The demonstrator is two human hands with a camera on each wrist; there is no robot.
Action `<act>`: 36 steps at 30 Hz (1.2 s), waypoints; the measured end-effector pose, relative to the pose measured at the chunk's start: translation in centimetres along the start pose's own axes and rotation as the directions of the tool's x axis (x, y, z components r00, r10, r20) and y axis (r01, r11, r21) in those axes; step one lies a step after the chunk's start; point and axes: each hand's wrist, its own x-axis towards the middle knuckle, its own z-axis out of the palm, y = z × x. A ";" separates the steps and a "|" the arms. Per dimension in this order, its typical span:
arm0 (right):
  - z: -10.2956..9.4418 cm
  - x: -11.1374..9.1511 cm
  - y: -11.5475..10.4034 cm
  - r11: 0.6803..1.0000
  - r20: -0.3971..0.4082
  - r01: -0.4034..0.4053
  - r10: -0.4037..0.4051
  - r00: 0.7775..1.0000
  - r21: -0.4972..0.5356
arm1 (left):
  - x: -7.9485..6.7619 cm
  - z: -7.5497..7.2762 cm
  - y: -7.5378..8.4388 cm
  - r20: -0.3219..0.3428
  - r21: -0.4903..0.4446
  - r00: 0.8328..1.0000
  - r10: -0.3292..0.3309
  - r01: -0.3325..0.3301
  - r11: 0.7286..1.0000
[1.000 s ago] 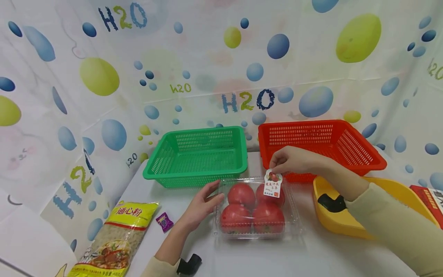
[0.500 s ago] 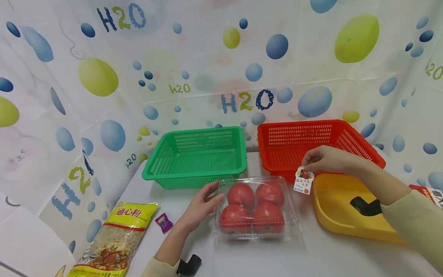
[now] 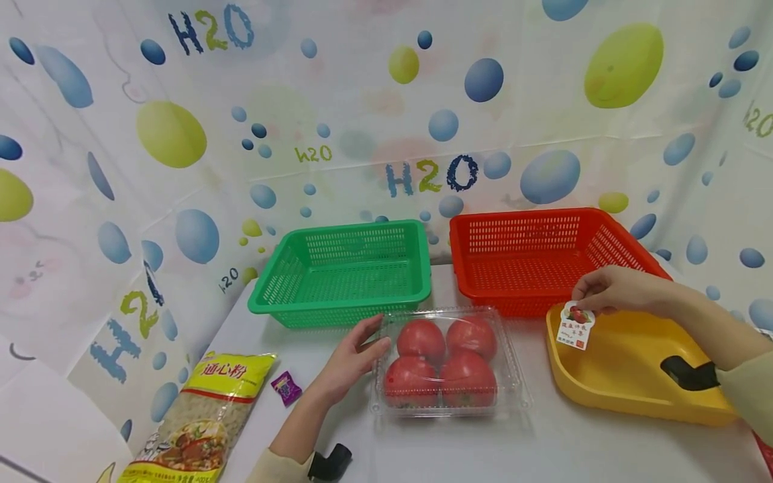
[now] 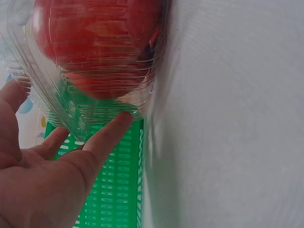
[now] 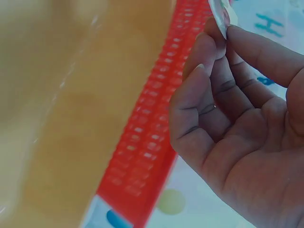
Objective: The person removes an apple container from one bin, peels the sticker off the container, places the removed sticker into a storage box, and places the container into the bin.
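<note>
Clearly, the right hand pinches a small printed card with red fruit pictured on it between thumb and fingertips, holding it by its top edge, narrow and firm. The card hangs over the far left end of the yellow tray; whether it touches the tray cannot be told. The left hand, its fingers spread wide, rests against the left side of a clear plastic box, thumb and fingers on either side of one corner. The lidded box lies at the middle of the white table, with four round red fruits inside. Behind it at far left stands a green basket, and at far right a red basket. A macaroni bag lies at near left, with a purple candy packet just beside it.
</note>
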 end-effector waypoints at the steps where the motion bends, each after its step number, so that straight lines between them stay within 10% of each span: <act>1: -0.1 -0.1 0.3 1.000 0.006 -0.002 0.002 1.000 0.008 | 0.0 0.0 0.0 0.001 0.000 1.000 0.000 0.000 1.000; 18: 1.8 -0.4 2.5 0.999 0.175 0.003 -0.009 0.984 0.035 | -0.1 0.0 0.0 0.005 0.000 1.000 0.001 -0.001 1.000; 36: 2.2 -0.4 3.7 0.988 0.125 -0.148 0.154 0.980 -0.053 | 0.0 -0.1 -0.1 0.020 -0.003 1.000 0.010 -0.010 1.000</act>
